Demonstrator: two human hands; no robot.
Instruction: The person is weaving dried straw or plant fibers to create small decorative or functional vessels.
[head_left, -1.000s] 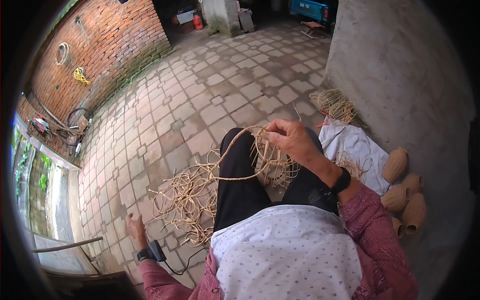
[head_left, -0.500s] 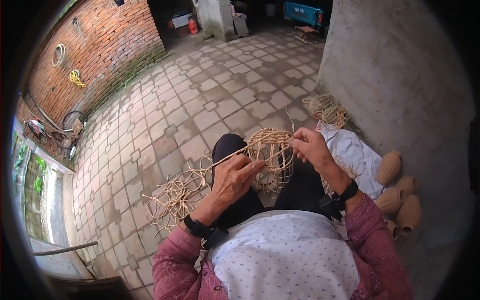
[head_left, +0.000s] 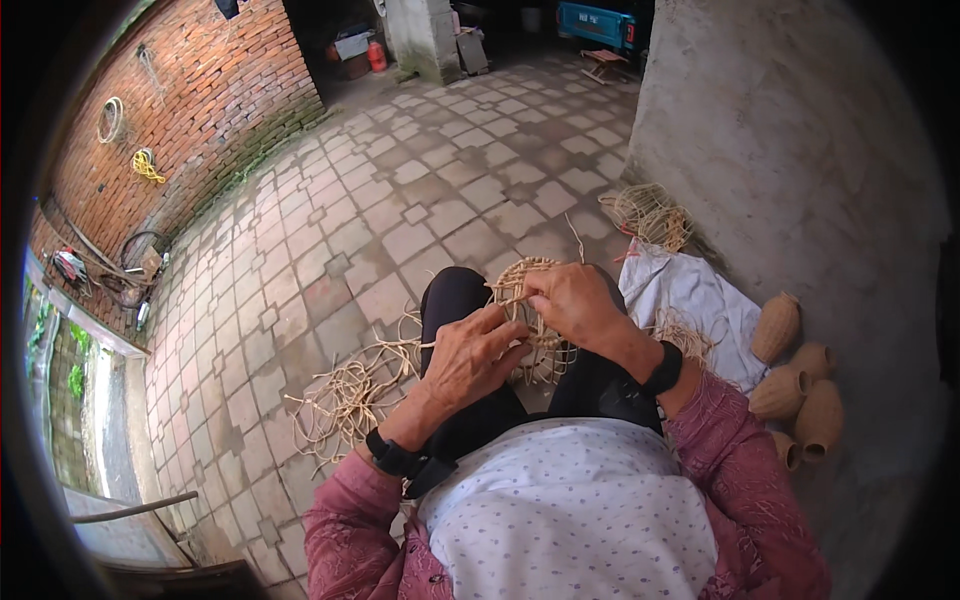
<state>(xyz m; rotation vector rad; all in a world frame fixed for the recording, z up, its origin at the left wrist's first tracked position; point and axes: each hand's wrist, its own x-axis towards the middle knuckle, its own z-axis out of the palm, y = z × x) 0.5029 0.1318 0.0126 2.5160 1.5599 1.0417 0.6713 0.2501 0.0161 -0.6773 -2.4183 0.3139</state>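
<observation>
Between my knees sits a partly woven basket (head_left: 514,270), an openwork of tan twisted cord with a thick braided rim at its far side. My left hand (head_left: 472,358) is closed on the basket's near left side, thumb and forefinger pinching the strands. Over the rim, my right hand (head_left: 585,308) pinches a piece of cord, its fingertips close to the left hand's. My right fingers cover much of the basket's right side. Loose tan cord (head_left: 350,400) trails from the work in a tangle past my left knee.
Right of me, a white sack (head_left: 690,300) lies by a grey wall (head_left: 800,130). Several finished woven vessels (head_left: 778,328) lie beside it, and a bundle of openwork (head_left: 650,215) sits beyond. Paving tiles (head_left: 300,250) stretch ahead toward a brick wall (head_left: 220,80) and a blue vehicle (head_left: 597,22).
My right hand has moved left across the basket's rim, from its right edge to near my left hand. My left hand stays almost in place. The view has shifted slightly.
</observation>
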